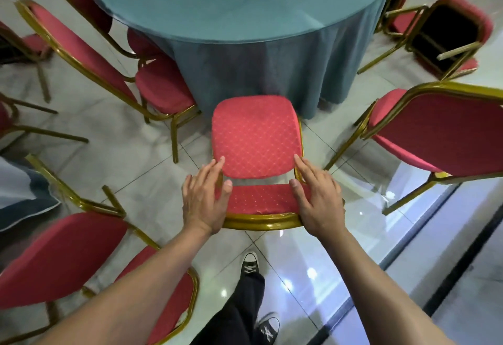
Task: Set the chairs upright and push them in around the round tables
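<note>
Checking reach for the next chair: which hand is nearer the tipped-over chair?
Right. The right hand rests on the right end of the middle chair's backrest, the side where the tipped-over chair lies. The left hand rests on the far end.

Round bench (245, 12) cut off by top edge; far side out of frame, legs hidden under the cloth. Front legs of the middle chair (257, 137) hidden beneath its seat. Left hand (204, 200) and right hand (317, 197) cover the backrest's top corners; palms not visible. Overturned chair (449, 34) at right: seat face hidden, only dark underside shows. Chair at lower left (62, 257) blurred, cut by the edge. Right-side chair (441, 135) cut off too.
</note>
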The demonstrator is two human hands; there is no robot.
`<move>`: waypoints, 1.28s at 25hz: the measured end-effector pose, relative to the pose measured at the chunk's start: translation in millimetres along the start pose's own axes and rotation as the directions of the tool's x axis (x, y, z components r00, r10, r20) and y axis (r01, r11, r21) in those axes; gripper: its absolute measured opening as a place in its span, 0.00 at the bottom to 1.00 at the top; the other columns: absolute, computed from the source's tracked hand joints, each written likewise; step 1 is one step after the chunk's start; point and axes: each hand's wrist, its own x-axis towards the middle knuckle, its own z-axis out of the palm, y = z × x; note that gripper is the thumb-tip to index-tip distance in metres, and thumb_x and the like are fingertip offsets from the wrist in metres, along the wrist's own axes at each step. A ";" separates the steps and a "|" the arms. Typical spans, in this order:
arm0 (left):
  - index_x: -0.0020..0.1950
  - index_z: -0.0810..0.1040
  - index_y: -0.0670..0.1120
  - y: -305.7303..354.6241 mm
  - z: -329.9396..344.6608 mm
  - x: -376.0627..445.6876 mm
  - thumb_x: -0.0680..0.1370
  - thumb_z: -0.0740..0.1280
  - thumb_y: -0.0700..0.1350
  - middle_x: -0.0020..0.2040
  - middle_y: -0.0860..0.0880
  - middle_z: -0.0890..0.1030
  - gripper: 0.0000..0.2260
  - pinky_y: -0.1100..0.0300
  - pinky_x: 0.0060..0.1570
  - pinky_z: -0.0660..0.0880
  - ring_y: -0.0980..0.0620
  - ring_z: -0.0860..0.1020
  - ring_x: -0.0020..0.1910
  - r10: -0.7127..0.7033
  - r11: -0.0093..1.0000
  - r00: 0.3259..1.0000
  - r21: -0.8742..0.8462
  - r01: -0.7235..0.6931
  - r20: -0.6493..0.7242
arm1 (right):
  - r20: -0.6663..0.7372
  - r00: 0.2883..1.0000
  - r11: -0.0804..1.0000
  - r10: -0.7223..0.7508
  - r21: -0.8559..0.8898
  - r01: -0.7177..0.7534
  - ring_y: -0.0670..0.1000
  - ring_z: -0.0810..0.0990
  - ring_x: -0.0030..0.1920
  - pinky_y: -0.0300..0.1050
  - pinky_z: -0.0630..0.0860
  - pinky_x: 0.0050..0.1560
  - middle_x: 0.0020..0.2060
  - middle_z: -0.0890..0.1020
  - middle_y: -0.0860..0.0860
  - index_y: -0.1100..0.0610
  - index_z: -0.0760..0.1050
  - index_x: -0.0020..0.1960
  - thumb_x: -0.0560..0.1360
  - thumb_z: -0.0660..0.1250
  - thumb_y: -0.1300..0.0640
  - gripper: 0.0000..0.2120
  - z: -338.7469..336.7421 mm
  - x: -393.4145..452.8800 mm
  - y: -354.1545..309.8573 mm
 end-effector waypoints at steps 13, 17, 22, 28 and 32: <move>0.79 0.64 0.57 12.5 -14.1 128.5 0.79 0.41 0.68 0.76 0.49 0.70 0.33 0.42 0.77 0.52 0.48 0.63 0.78 -0.004 1.000 0.999 0.018 0.005 -0.052 | 0.134 0.990 0.990 -0.047 -0.129 0.064 0.50 0.67 0.73 0.52 0.62 0.72 0.77 0.67 0.45 0.37 0.53 0.82 0.81 0.43 0.29 0.31 -7.0 123.1 -5.1; 0.79 0.64 0.57 18.0 -19.1 143.1 0.79 0.40 0.67 0.77 0.49 0.70 0.33 0.44 0.78 0.49 0.48 0.62 0.78 0.014 0.999 0.999 0.039 -0.013 -0.046 | 0.150 0.988 0.986 0.023 -0.169 0.003 0.50 0.65 0.75 0.53 0.59 0.74 0.78 0.66 0.45 0.38 0.53 0.82 0.81 0.39 0.28 0.33 -6.9 140.3 -7.6; 0.79 0.63 0.58 26.3 -23.7 159.6 0.78 0.37 0.68 0.78 0.51 0.68 0.35 0.45 0.78 0.47 0.49 0.60 0.79 -0.043 0.998 0.999 0.039 0.043 -0.012 | 0.127 0.991 0.986 0.038 -0.165 -0.016 0.51 0.65 0.76 0.54 0.60 0.74 0.79 0.66 0.46 0.39 0.53 0.82 0.81 0.36 0.29 0.33 -7.7 160.2 -8.3; 0.81 0.53 0.62 32.0 -25.6 158.8 0.75 0.36 0.72 0.82 0.52 0.59 0.36 0.43 0.78 0.47 0.50 0.55 0.80 -0.006 0.990 0.985 0.141 -0.018 0.173 | 0.162 0.987 0.995 -0.022 -0.095 0.037 0.49 0.62 0.77 0.51 0.57 0.75 0.79 0.64 0.45 0.37 0.49 0.82 0.81 0.40 0.28 0.32 -14.5 172.4 -8.3; 0.81 0.49 0.64 38.4 -27.3 160.6 0.78 0.36 0.71 0.82 0.52 0.56 0.32 0.41 0.78 0.42 0.50 0.50 0.82 0.095 0.983 0.985 0.144 -0.115 0.142 | 0.120 0.986 0.976 -0.114 -0.172 0.134 0.48 0.58 0.80 0.53 0.45 0.80 0.81 0.59 0.46 0.40 0.46 0.83 0.83 0.44 0.32 0.31 -26.5 155.2 20.1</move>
